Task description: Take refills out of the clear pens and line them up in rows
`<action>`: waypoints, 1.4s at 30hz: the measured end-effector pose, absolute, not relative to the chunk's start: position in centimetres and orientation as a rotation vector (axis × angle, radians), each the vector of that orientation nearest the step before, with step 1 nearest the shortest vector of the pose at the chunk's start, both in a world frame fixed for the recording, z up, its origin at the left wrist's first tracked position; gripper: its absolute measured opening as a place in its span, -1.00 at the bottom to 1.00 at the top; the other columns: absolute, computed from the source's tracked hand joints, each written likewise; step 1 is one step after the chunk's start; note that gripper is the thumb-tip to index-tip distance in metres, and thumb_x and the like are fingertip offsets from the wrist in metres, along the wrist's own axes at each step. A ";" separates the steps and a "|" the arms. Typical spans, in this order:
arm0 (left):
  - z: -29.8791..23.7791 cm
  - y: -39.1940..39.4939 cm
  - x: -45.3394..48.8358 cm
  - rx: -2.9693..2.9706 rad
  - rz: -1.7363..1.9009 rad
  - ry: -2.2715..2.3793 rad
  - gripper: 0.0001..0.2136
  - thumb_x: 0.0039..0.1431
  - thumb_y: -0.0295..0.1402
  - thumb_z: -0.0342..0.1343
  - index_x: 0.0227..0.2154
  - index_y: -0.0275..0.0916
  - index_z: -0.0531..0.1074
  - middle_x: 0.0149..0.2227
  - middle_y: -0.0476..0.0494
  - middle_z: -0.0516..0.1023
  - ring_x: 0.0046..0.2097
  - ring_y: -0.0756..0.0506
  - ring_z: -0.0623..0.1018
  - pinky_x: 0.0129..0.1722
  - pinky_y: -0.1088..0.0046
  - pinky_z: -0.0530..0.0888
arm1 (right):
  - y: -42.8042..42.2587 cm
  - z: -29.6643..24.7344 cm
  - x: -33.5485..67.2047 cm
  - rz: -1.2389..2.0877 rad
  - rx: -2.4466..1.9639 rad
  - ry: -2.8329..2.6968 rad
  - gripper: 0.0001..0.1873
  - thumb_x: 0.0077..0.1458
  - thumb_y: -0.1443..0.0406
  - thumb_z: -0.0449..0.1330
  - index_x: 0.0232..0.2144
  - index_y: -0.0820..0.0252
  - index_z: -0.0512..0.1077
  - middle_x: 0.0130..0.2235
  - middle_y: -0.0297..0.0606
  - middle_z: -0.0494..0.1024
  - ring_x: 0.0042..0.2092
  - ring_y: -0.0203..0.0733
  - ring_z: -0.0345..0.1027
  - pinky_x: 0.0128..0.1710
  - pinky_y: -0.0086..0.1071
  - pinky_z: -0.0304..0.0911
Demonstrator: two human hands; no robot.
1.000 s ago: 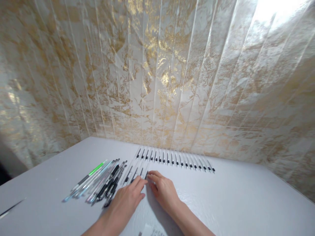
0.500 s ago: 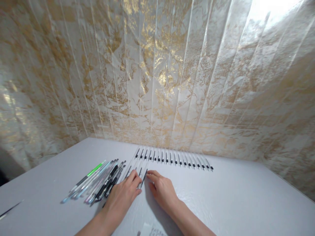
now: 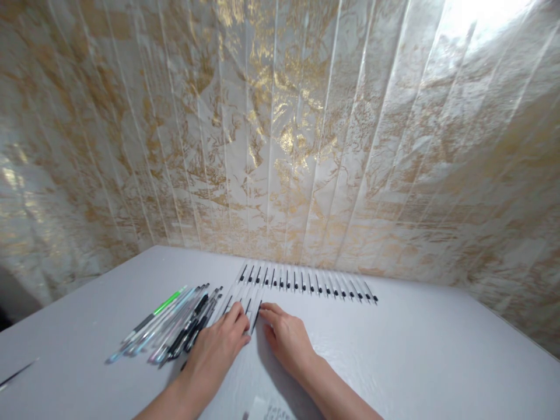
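My left hand (image 3: 216, 353) lies flat on the white table (image 3: 415, 361), fingers stretched over a few clear pens with black tips (image 3: 250, 306). My right hand (image 3: 286, 337) rests flat just to its right, its fingertips touching the rightmost of those pens. Behind both hands, a neat row of clear pens with black tips (image 3: 306, 283) lies side by side along the wall. A loose bunch of pens (image 3: 175, 324), one with a green barrel (image 3: 168, 302), lies left of my left hand.
A shiny white and gold panelled wall (image 3: 280, 146) rises right behind the table. A thin dark stick (image 3: 15, 373) lies at the table's left edge. A printed paper slip (image 3: 266, 411) shows at the bottom edge between my arms.
My left hand has slid a little to the left and forward over the short group of pens. My right hand has barely shifted.
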State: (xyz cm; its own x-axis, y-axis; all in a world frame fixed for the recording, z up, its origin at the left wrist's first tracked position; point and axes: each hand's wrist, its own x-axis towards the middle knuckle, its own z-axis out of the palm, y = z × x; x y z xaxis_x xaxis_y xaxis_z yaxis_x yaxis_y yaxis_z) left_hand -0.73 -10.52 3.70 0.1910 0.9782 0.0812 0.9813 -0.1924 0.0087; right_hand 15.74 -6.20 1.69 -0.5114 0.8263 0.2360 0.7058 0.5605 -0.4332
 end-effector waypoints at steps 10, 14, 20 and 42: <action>3.7 -10.6 -0.8 -2.361 -0.116 -1.969 -0.80 0.24 -0.50 -0.03 -0.16 -0.19 0.43 -0.01 -0.14 0.44 -0.16 -0.11 0.59 -0.33 0.48 0.50 | -6.4 1.9 15.8 0.394 -1.234 -2.389 -0.52 0.07 0.50 0.00 -0.01 0.12 0.46 0.12 -0.29 0.46 0.00 -0.16 0.47 -0.01 -0.37 0.35; 3.9 -10.6 -0.7 -2.360 -0.116 -1.947 -0.80 0.24 -0.51 -0.04 -0.16 -0.20 0.43 -0.03 -0.16 0.45 -0.15 -0.14 0.59 -0.35 0.46 0.50 | -6.5 1.9 15.7 0.399 -1.242 -2.390 -0.51 0.06 0.50 0.00 -0.01 0.09 0.46 0.13 -0.30 0.45 0.00 -0.18 0.46 -0.02 -0.40 0.35; 3.9 -10.6 -0.7 -2.353 -0.091 -1.974 -0.78 0.24 -0.50 -0.07 -0.15 -0.20 0.43 -0.01 -0.19 0.44 -0.18 -0.16 0.60 -0.37 0.42 0.49 | -6.4 1.9 15.7 0.444 -1.219 -2.377 -0.50 0.05 0.52 0.00 -0.01 0.10 0.45 0.12 -0.29 0.45 0.00 -0.18 0.45 -0.03 -0.39 0.33; 5.8 -12.1 0.9 -2.258 -2.856 -2.436 -0.34 -0.20 -0.49 -0.07 0.11 -0.22 0.18 0.17 -0.22 0.38 0.15 -0.09 0.44 0.14 0.36 0.37 | -10.2 7.6 16.2 0.506 -1.044 -2.453 -0.67 0.05 0.39 0.18 -0.10 0.03 0.38 0.10 -0.26 0.31 -0.12 -0.21 0.46 -0.20 -0.36 0.36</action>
